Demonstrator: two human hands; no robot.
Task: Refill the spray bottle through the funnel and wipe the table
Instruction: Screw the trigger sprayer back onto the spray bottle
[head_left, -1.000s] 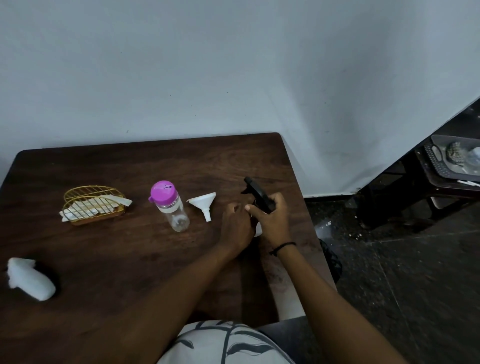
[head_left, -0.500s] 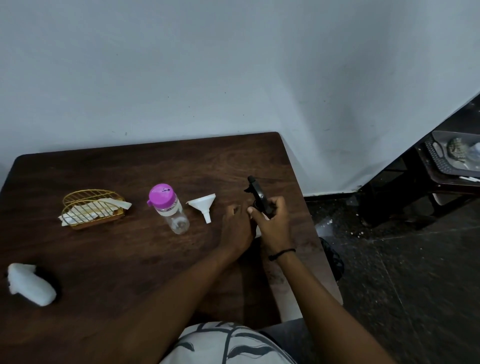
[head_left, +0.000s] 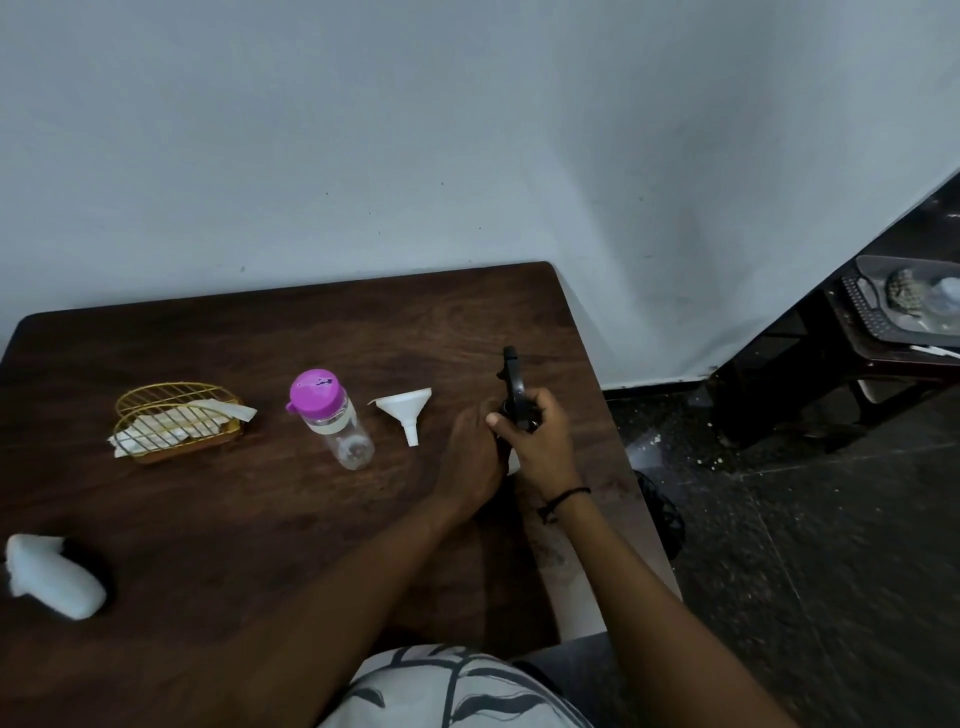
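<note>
Black trigger head (head_left: 515, 387) gripped in my R hand (head_left: 540, 447); L hand (head_left: 470, 457) clamps spray bottle, body mostly hidden, near table (head_left: 260, 519) right edge. Probably unscrewing for refill access. Funnel (head_left: 406, 410) and purple-cap bottle (head_left: 332, 418) lie just beside, within reach.

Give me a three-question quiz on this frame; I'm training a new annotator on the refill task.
1. True or false: the funnel sits in a bottle neck.
2. Which hand grips the black spray head?
3. The clear bottle has a cap coloured: A green, B purple, C white?

Key: 1 false, it lies on the table. 2 The right hand; the left hand steadies below. 3 B.
</note>
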